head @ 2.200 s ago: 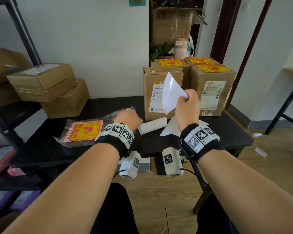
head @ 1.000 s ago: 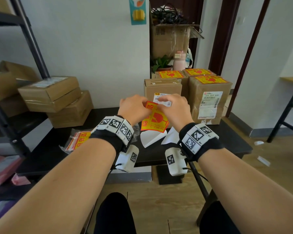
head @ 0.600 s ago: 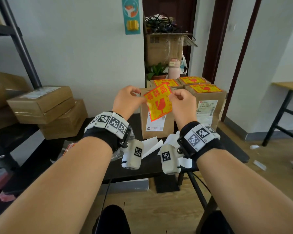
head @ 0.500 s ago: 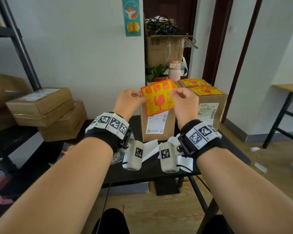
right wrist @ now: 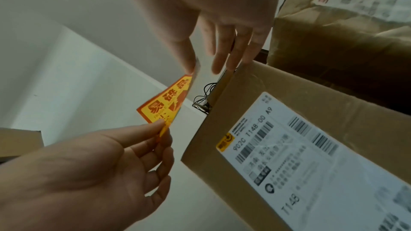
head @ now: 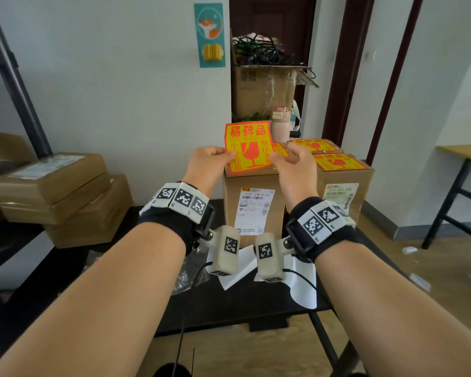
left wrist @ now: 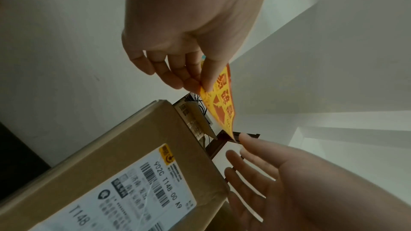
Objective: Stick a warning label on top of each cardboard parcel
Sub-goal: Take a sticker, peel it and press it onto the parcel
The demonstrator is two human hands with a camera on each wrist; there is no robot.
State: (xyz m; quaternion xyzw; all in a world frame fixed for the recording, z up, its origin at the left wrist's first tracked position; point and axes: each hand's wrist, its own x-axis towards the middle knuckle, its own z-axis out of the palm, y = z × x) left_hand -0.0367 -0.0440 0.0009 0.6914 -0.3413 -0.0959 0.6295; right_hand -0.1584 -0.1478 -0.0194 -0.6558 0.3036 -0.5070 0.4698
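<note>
— Where is the warning label (head: 247,148) now?

— In the air, upright, just above the near edge of the front parcel (head: 253,205), whose bare top lies below and beyond the fingers. Its width runs hand to hand.

— Which hand is nearer?

— Neither, I would say. The left hand (head: 207,165) pinches the left edge, the right hand (head: 294,165) the right edge, spare fingers loose.
</note>
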